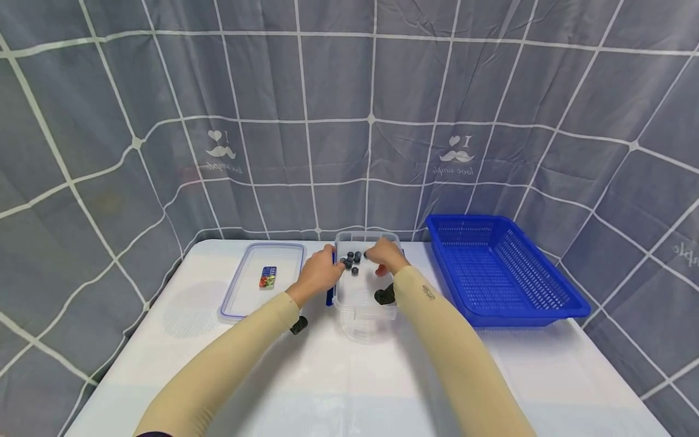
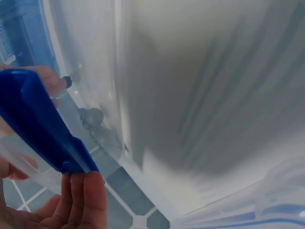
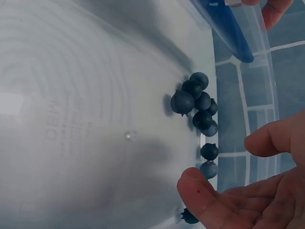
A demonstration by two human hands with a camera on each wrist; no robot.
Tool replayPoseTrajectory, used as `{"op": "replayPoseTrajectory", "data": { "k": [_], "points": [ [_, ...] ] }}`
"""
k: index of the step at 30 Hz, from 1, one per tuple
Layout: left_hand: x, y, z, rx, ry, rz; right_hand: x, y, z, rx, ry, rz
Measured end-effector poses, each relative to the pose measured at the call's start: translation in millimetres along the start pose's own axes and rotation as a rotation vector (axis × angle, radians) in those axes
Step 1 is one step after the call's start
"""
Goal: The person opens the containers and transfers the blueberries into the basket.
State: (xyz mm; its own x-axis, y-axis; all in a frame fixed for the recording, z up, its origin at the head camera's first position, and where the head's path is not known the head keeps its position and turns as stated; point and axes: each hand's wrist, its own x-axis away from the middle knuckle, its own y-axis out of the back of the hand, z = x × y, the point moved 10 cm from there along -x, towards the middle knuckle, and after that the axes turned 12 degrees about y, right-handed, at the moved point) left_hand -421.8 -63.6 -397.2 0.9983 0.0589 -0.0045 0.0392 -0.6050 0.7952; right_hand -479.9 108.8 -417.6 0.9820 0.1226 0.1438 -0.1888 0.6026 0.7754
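Observation:
A clear plastic container (image 1: 364, 298) with blue side latches stands in the middle of the table. My left hand (image 1: 318, 272) grips its left wall; in the left wrist view the fingertips press on the blue latch (image 2: 40, 114). Several blueberries (image 3: 182, 102) lie clustered along the container's far end. My right hand (image 1: 388, 254) reaches inside over the right side, thumb and index finger spread apart in the right wrist view. One blueberry (image 3: 189, 217) sits right at the index fingertip, partly hidden by it.
Left of the container lies its clear lid (image 1: 284, 258) with a blue rim and a small printed label (image 1: 268, 277). A blue slotted basket (image 1: 505, 276) stands to the right. A grey grid-patterned curtain (image 1: 338, 152) hangs behind the white table (image 1: 338, 394).

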Motion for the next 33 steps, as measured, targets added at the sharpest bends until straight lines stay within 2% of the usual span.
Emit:
{"op": "replayPoseTrajectory", "data": {
  "k": [4,8,11,15,19,29,33],
  "points": [
    [1.7,-2.7,2.4,-0.001,0.000,0.007,-0.9,-2.4,1.1,0.081,-0.001,0.044],
    [2.8,-4.6,4.1,0.016,0.007,0.009,-0.4,-7.7,-0.6,0.063,-0.022,0.072],
    [4.0,-4.8,3.6,0.031,0.002,0.006,-0.7,-10.5,-4.1,0.065,-0.050,0.071],
    [5.2,-4.5,2.4,0.030,-0.006,-0.006,-4.1,-10.5,-7.8,0.153,-0.073,0.060],
    [5.5,-3.9,2.3,0.030,-0.004,-0.016,-7.3,-10.5,-9.9,0.183,-0.084,0.050],
    [3.2,-7.8,4.7,0.032,0.010,-0.012,-10.9,-12.2,-12.7,0.170,-0.078,0.017],
    [2.4,-8.9,6.8,0.052,0.019,-0.011,-12.3,-14.2,-13.7,0.103,-0.064,0.003]
  ]
}}
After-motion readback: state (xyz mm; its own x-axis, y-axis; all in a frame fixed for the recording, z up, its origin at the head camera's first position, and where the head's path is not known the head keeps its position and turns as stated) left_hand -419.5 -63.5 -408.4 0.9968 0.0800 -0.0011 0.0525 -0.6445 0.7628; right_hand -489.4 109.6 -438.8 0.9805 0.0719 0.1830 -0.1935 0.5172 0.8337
